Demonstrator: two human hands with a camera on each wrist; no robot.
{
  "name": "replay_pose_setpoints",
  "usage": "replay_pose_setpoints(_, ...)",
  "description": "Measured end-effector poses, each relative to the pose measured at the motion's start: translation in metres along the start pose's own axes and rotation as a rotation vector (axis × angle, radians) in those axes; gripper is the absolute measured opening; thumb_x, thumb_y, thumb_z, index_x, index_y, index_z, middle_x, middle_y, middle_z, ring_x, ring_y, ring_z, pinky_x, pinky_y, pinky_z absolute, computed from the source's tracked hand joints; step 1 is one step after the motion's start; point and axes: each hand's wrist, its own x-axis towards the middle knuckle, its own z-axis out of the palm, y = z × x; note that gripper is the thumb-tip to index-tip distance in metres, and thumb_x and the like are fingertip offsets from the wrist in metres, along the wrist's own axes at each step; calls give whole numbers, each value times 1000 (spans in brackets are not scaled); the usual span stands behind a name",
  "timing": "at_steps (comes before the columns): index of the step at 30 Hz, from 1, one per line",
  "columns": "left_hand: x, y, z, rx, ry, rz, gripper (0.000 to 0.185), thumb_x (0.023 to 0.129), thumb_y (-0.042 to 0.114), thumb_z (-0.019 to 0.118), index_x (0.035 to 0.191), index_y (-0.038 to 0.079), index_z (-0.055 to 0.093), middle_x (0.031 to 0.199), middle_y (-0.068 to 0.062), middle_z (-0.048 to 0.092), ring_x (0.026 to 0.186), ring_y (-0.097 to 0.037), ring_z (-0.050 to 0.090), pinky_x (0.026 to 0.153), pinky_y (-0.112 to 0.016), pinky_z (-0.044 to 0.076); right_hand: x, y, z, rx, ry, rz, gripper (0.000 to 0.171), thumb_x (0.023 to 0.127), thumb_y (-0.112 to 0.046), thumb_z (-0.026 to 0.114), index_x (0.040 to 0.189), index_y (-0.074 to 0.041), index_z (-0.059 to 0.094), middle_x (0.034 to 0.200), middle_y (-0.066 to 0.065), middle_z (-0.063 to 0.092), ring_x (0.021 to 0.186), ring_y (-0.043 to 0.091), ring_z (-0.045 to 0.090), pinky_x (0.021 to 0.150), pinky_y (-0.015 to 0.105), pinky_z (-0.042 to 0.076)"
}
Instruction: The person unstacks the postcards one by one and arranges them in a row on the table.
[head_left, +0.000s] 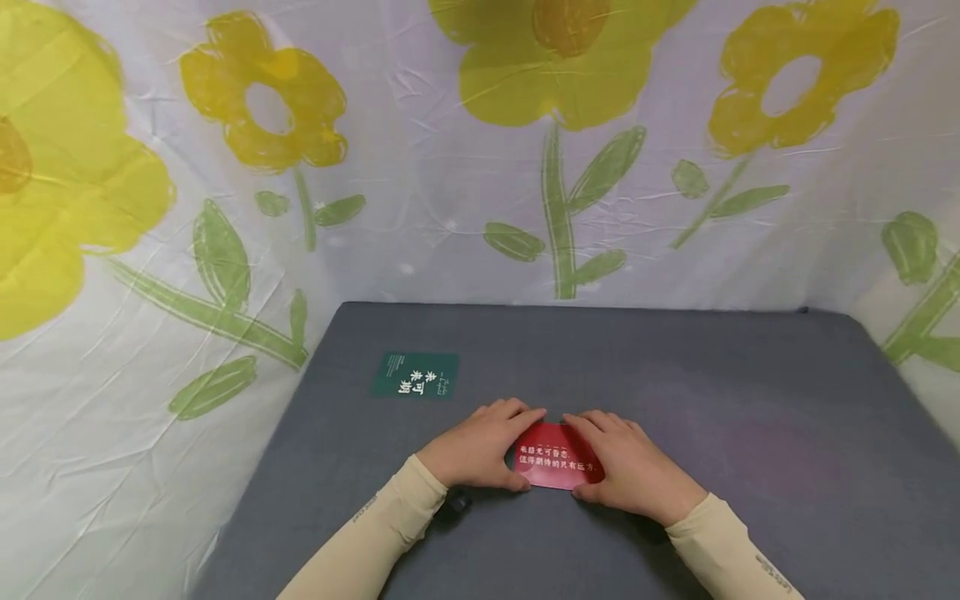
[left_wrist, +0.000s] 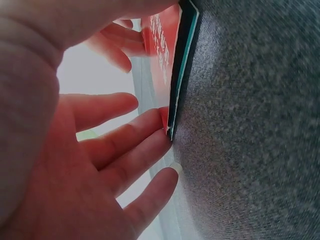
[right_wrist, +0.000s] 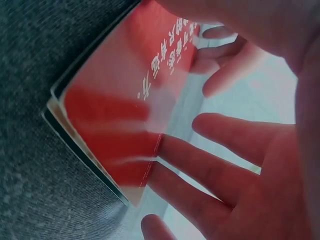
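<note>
Your left hand and right hand flank a glossy red card stack, straight fingers touching its edges | grey felt table | flat green card at 10 o'clock.

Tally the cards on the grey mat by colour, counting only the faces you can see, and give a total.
Red card, between both hands: 1
Green card, lying apart near the mat's far left: 1
Total: 2
The wrist views show more edges stacked under the red one; their number cannot be told.
</note>
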Motion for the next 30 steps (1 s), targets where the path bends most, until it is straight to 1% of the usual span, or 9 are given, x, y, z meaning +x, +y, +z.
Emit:
replay_pose_setpoints(5,-2,-3,2,0,-13,-10,99,80,45,92,164,18,47,144,4,57,131,-15,53,115,-36,49,2,-3,0,-3,-10,-14,90,75,-32,98,151,-7,59,140,8,66,131,32,61,115,62,48)
replay_pose_setpoints(11,-1,-2,1,-18,-36,-16,99,80,44,92,164,17,47,142,3,56,129,-15,53,112,-35,51,2,-4,0,-4,-14,-2,90,74,-32,99,151,-8,60,138,7,66,127,31,62,112,60,51)
replay_pose_setpoints(18,2,-2,0,-14,-45,-11,99,81,43,91,165,17,46,143,3,56,130,-15,52,113,-35,50,2,-2,0,-9,-6,-4,89,73,-32,98,150,-8,60,137,7,67,124,30,63,110,60,52)
replay_pose_setpoints(25,1,-4,-4,-91,-54,-1,99,82,42,91,166,17,44,145,2,57,133,-16,53,115,-37,50,2,0,-1,-6,-15,0,90,73,-34,99,151,-9,59,138,7,67,125,28,63,110,61,53)
replay_pose_setpoints(30,0,-6,-4,-131,-63,-11,99,83,40,91,166,18,44,147,2,57,134,-15,53,115,-36,51,1,0,-2,1,-5,-4,88,75,-35,98,150,-10,60,139,7,68,125,28,64,109,60,54)
